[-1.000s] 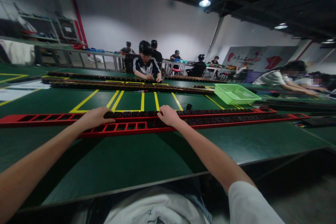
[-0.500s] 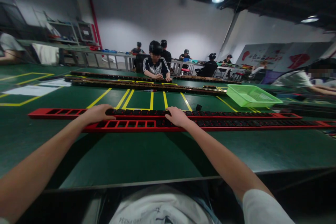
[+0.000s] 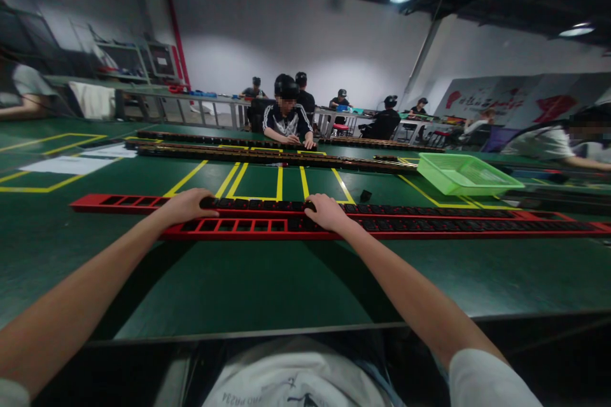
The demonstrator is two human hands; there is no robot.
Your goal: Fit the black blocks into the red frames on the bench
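Note:
Two long red slotted frames lie side by side across the table: the far frame (image 3: 102,204) and the near frame (image 3: 243,236). Small black square pieces (image 3: 260,205) fill much of both, while several slots at the left of each are bare. My left hand (image 3: 188,206) is closed over the far frame, its thumb and fingers curled at the left end of the black row. Farther right along that frame, my right hand (image 3: 325,211) is closed in a similar curl. The fingertips of both hands are partly hidden. One loose black piece (image 3: 365,195) lies just beyond the far frame.
A light green plastic basket (image 3: 468,175) stands at the back right. Dark long strips (image 3: 267,154) run across the table behind yellow tape lines (image 3: 280,184). White papers (image 3: 64,165) lie at left. A co-worker (image 3: 286,114) sits opposite; other people are at the sides and behind.
The whole scene has shifted slightly right as my head turned a little. Both hands keep their curled hold at the far frame, with no clear change in grip.

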